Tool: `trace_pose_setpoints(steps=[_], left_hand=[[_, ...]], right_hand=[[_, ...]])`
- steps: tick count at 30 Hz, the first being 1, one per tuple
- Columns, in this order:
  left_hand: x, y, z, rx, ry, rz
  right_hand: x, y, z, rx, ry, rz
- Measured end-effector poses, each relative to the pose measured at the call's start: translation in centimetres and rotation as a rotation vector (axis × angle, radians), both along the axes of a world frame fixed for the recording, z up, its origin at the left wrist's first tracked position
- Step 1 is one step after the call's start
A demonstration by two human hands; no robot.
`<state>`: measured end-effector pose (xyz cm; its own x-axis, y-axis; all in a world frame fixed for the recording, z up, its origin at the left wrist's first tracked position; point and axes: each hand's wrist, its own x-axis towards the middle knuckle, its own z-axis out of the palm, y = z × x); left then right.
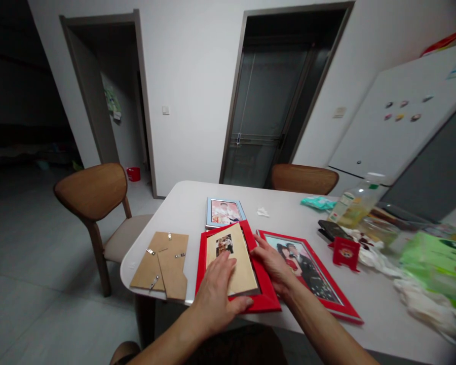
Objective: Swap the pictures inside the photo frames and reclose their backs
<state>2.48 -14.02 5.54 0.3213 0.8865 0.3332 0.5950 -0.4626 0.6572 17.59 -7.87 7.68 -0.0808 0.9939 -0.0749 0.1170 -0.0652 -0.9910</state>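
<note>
A red picture frame [266,284] lies tilted at the table's front edge, with a cream board [243,268] inside its border. A small photo [224,244] shows on the board. My left hand [218,294] rests on the board and the frame's lower edge, fingers spread. Along the frame's right side, my right hand [274,266] grips the red border. To the right lies another red frame with a couple's photo [307,268]. A brown backing board [148,263] with metal clips and a folded stand is on the left. Behind stands a light blue frame [209,215].
The white table [186,203] also holds a crumpled tissue [262,212], a teal packet [318,203], a bottle [355,200], a black phone-like object [332,231], a small red stand [345,252] and a green package [433,263]. Wooden chairs stand left [93,192] and behind [304,178].
</note>
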Motion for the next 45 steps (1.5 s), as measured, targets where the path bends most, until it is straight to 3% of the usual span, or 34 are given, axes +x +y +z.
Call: trace_pose_setpoints(steps=[3,6,8,13,16,19,23,29,32,34,40,43,45], left_hand=[[1.0,0.3,0.9,0.160,-0.003,-0.004],[0.7,0.3,1.7,0.266,-0.008,0.023],[-0.5,0.2,2.3,0.269,-0.055,0.125],[-5.4,-0.2,2.1,0.075,-0.262,0.463],[-7.9,-0.3,0.4,-0.057,-0.354,0.496],[-9.2,-0.4,-1.4,-0.162,-0.375,0.464],[-9.4,-0.3,-1.9,-0.221,-0.166,0.493],[-9.1,-0.2,-1.9,-0.118,0.249,0.489],[-9.4,-0.3,-2.2,-0.031,0.322,0.493],[-9.5,-0.4,-2.3,0.011,0.351,0.493],[-8.2,-0.9,-2.3,0.117,0.306,0.349],[-6.3,-1.2,-2.8,0.163,0.283,0.217],[-5.2,-1.0,-3.2,0.182,0.281,0.163]], right_hand=[[-0.5,-0.2,0.5,-0.081,0.221,-0.005],[-0.3,0.2,0.0,-0.068,0.207,-0.020],[0.2,0.6,-0.6,-0.033,0.051,-0.034],[1.7,1.4,-2.5,0.174,-0.681,-0.072],[2.0,1.5,-3.6,0.262,-0.946,-0.063],[1.9,1.3,-4.3,0.287,-1.072,-0.018],[1.8,1.2,-4.8,0.306,-1.174,0.005],[1.7,1.1,-4.9,0.338,-1.245,0.001],[1.0,1.0,-4.5,0.457,-1.147,-0.027],[0.1,0.9,-4.3,0.472,-0.973,-0.022],[-4.0,1.0,-5.4,0.015,-0.235,0.066],[-5.9,1.2,-5.5,-0.102,0.074,0.056],[-6.8,1.0,-4.6,-0.117,0.225,0.084]])
